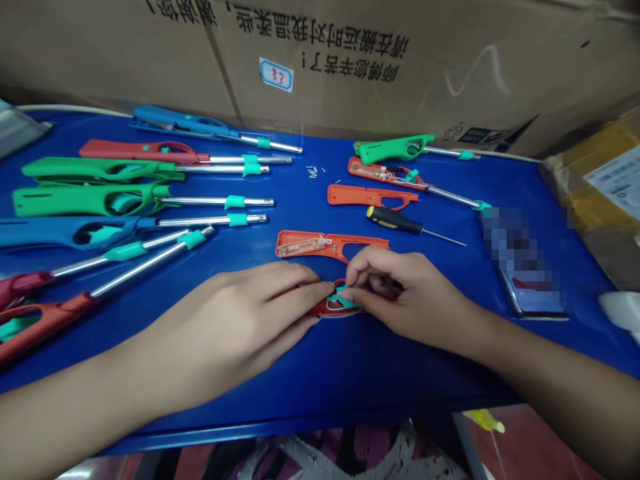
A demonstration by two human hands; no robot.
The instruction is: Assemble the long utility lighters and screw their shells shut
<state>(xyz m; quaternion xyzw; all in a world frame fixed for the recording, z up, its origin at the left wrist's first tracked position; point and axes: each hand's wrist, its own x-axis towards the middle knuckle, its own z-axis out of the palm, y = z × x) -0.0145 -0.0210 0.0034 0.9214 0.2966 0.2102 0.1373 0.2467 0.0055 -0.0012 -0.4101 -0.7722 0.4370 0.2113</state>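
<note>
My left hand (245, 313) lies over an orange lighter shell (323, 308), its fingers together and gripping the left part. With thumb and fingertips, my right hand (420, 293) pinches at the teal trigger (340, 299) inside the shell's opening. A white wire curves beside that trigger. My fingers hide much of the shell. Just above my hands is another orange shell half (305, 245), with a clear inner fuel tank in it. Farther back lie an empty-looking orange shell half (353, 195) and a black-and-yellow screwdriver (395, 220).
Several long-necked lighters (95, 199) lie on the left of the blue table (320, 387). A green lighter (393, 149) and an opened orange one (367, 171) are at the back right. Small screws (313, 172) lie mid-table. A phone (537, 293) is at right; a cardboard box (200, 73) stands behind.
</note>
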